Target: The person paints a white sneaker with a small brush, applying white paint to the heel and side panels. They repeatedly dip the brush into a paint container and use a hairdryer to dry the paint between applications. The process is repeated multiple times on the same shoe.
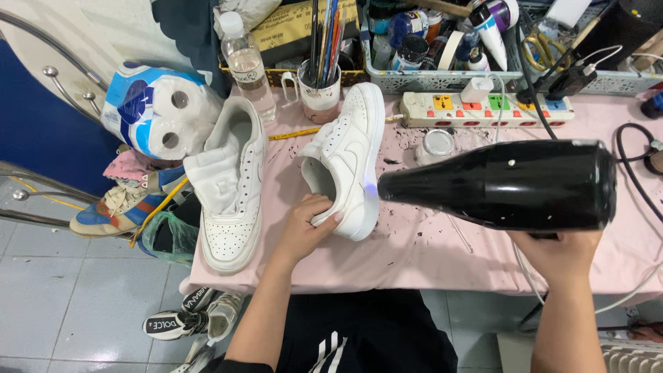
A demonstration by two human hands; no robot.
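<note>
White sneaker point(349, 155) is tipped on its side, gripped at the heel by left hand point(307, 228), so black hair dryer point(501, 183) (grasped by right hand point(563, 252)) is aimed at its sole edge.

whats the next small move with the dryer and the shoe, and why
Probably sweep the dryer slowly along the shoe's side. The right hand aims its nozzle close to the side near the heel, while the left hand props the shoe on its edge by the heel. The toe end lies farther from the nozzle, so moving that way would likely cover it.
</note>
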